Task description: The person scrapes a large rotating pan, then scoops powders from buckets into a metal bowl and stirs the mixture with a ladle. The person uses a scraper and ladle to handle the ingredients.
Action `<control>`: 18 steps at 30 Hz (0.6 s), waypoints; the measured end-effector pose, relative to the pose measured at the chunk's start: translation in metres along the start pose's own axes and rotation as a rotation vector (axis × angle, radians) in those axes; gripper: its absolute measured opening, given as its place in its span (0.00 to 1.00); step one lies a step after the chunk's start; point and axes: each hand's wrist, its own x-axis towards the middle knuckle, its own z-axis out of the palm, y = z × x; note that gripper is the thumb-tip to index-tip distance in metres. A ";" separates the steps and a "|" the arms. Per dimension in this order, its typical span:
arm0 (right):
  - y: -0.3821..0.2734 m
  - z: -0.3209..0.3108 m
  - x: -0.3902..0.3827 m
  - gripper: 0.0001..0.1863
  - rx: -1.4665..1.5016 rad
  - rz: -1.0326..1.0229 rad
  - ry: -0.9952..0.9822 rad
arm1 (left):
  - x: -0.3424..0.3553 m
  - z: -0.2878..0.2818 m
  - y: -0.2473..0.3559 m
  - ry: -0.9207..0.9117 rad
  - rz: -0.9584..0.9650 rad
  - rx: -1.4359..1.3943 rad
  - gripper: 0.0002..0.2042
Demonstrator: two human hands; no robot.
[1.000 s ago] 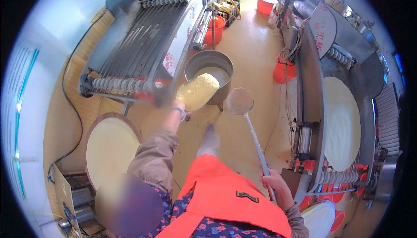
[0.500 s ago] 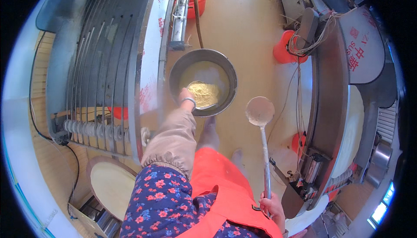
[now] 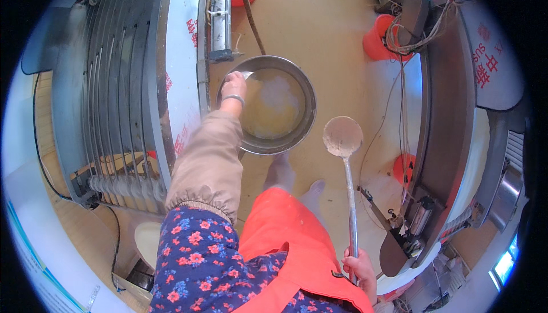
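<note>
My left hand (image 3: 233,90) grips a metal scoop (image 3: 248,75) at the left rim of a round steel pot (image 3: 310,104); the hand mostly hides the scoop. Pale liquid (image 3: 271,110) with a yellowish patch lies inside the pot. Low on the right, my right hand (image 3: 358,268) is closed round the long handle of a metal ladle (image 3: 343,136), whose coated round head is held out to the right of the pot, apart from it.
A metal machine with rods and rollers (image 3: 108,113) runs along my left, another machine (image 3: 439,141) along my right, with dangling cables. Red buckets (image 3: 378,39) stand on the tan floor (image 3: 302,16) beside them. My feet are below the pot.
The heaped yellow powder in the scoop has gone from view. My left hand has moved up to the pot's upper-left rim with the scoop tipped. The view now points more steeply down.
</note>
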 end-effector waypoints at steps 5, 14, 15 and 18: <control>0.002 0.002 -0.002 0.06 0.019 0.006 -0.027 | -0.010 -0.017 0.009 -0.134 -0.120 -0.329 0.10; 0.029 -0.008 -0.013 0.05 0.041 -0.025 0.009 | -0.042 -0.037 0.028 -0.244 0.126 -0.037 0.11; 0.032 -0.007 -0.015 0.05 0.089 -0.039 -0.005 | -0.040 -0.039 0.028 -0.258 0.122 -0.055 0.11; 0.040 -0.010 -0.017 0.05 0.134 -0.071 0.012 | -0.040 -0.040 0.031 -0.281 0.159 0.041 0.11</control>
